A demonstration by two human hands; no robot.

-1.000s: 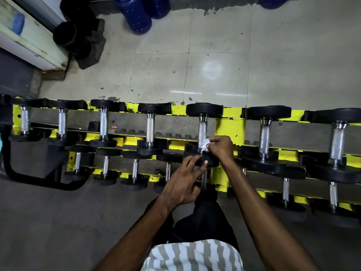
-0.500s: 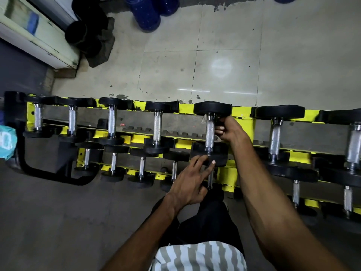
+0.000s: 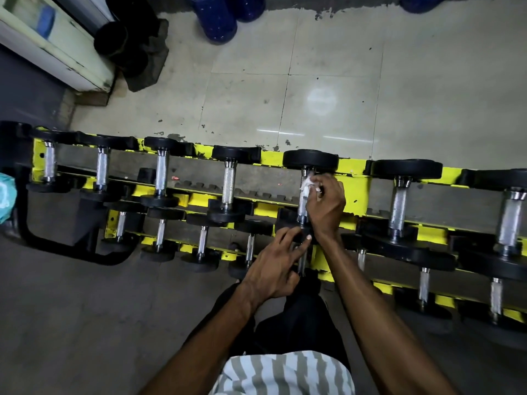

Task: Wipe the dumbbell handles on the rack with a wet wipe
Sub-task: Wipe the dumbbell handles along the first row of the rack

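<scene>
Seen from above, a person leans over a yellow rack [image 3: 353, 192] of dumbbells. The right hand [image 3: 328, 208] is curled round a crumpled white wipe [image 3: 308, 186], pressing it to the upper end of one steel handle [image 3: 301, 208] on the top row, just under that dumbbell's far head [image 3: 310, 160]. The wipe shows at the fingertips, on the hand's left side; the bare handle runs down beside the palm. The left hand [image 3: 273, 270] lies nearer the body, fingers spread and fairly straight, their tips touching the same dumbbell's near head [image 3: 286, 216] — gripping nothing. More dumbbells sit to both sides and on the lower row. Beyond the rack are pale floor tiles [image 3: 328, 67] and blue drums [image 3: 218, 19].
</scene>
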